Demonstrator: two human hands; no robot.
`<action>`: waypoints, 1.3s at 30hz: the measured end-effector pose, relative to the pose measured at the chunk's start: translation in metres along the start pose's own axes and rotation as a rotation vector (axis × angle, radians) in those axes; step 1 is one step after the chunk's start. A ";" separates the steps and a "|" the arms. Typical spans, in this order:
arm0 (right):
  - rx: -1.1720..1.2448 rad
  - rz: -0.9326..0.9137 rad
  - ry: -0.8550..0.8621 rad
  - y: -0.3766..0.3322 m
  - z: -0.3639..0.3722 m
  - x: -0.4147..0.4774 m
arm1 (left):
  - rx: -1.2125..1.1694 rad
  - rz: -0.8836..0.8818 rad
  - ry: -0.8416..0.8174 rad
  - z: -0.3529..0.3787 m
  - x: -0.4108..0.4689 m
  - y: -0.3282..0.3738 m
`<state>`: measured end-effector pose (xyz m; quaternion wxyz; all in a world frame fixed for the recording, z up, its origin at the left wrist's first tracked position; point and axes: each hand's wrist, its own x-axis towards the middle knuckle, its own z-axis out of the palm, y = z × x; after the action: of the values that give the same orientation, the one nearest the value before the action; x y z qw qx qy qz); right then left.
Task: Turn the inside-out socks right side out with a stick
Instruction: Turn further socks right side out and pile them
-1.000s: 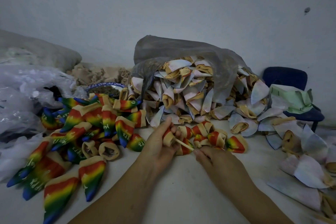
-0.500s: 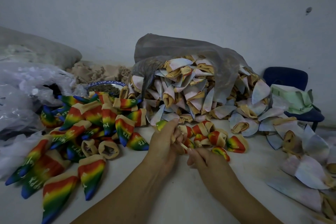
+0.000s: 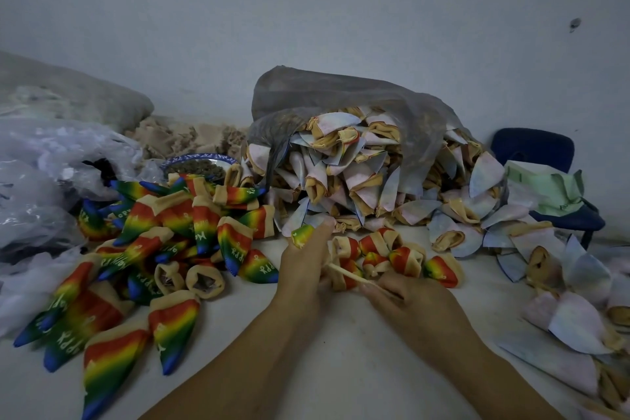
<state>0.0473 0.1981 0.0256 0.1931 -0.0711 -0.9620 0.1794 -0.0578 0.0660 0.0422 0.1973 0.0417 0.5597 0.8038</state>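
We're mid-turn on one sock (image 3: 301, 236). The left hand (image 3: 301, 271) is wrapped round it with fingers curled, and a green-yellow tip pokes out above the knuckles, so we judge the printed side is out at the toe end and the cuff is not yet done. The right hand (image 3: 410, 298) pinches the near end of the stick (image 3: 346, 273), which slants up-left from its fingertips into the bunched fabric held by the left hand. We can't tell how deep it sits because the hand hides it. Done so far are the turned socks (image 3: 163, 232), rainbow print outward, scattered flat over the left part of the worktop (image 3: 341, 372), near the left hand and reaching to the close edge. Just beyond both hands is a short row of rolled socks (image 3: 392, 252), red-and-tan bunches. They look half turned or queued, and we can't tell which. Still to do are the inside-out socks (image 3: 358, 177), pale with tan cuffs, in a big heap spilling from a grey bag (image 3: 358, 95) behind the hands, with more strewn along the right side by a blue chair (image 3: 531, 147). That heap looks clearly larger than the finished scatter, so we'd call the job under half done. Next comes pushing this one fully through, dropping it left and grabbing another.
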 end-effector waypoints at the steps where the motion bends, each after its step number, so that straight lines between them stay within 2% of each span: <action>1: 0.008 -0.006 0.000 -0.002 0.001 0.000 | -0.031 0.011 -0.015 -0.001 0.001 -0.002; 5: 0.132 0.007 0.002 -0.016 0.010 -0.001 | -0.102 0.041 -0.035 0.003 0.005 -0.010; 13: 0.339 0.171 0.026 -0.036 0.024 -0.004 | 0.007 0.088 0.035 0.012 0.005 -0.010; 19: 0.287 0.210 0.024 -0.038 0.028 -0.004 | 0.074 0.077 0.138 0.013 0.003 -0.010; 27: 0.086 0.138 -0.074 -0.022 0.009 -0.004 | -0.041 0.164 0.078 0.008 -0.007 -0.007; 34: 0.119 0.185 -0.041 -0.032 0.014 -0.004 | -0.071 0.276 0.073 0.007 -0.006 -0.008; 39: 0.079 0.149 -0.016 -0.030 0.011 -0.004 | -0.051 0.231 0.058 0.007 -0.005 -0.009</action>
<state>0.0448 0.1656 0.0256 0.1744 -0.1332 -0.9477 0.2318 -0.0493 0.0729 0.0372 0.0880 0.0778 0.5359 0.8361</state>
